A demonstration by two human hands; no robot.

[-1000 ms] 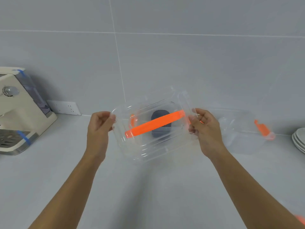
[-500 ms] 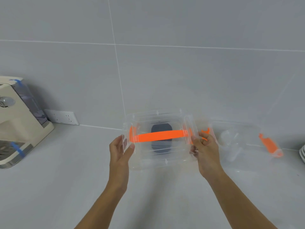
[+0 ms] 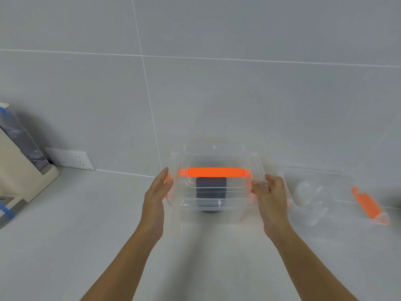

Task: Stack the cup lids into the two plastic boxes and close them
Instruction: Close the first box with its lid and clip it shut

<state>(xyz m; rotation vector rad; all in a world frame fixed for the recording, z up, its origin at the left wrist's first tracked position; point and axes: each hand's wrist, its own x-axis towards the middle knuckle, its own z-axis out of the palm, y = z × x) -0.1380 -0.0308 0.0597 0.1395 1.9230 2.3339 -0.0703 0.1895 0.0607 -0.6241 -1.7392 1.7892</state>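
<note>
Clear plastic sits between our hands. Our left hand (image 3: 157,196) lies flat, fingers straight, against the nine o'clock end of the clear box (image 3: 217,148), and our right hand (image 3: 270,195) curls its fingers round the rim at the three o'clock end, so the hands are apart with the box between them. An orange handle (image 3: 216,172) runs across its top from end to end. A dark grey object (image 3: 211,190) shows through the walls; we cannot tell whether it is inside or behind. The box is low over the pale counter (image 3: 76,246), its twelve o'clock edge near the tiled wall (image 3: 238,94). At three o'clock, just beside our right hand, lies a second clear box (image 3: 321,205), blurred, with an orange latch (image 3: 368,206) at its far end. At nine o'clock a wide stretch of counter separates the box from a wall socket (image 3: 69,158) and a coffee machine (image 3: 19,170) at the frame's edge.
</note>
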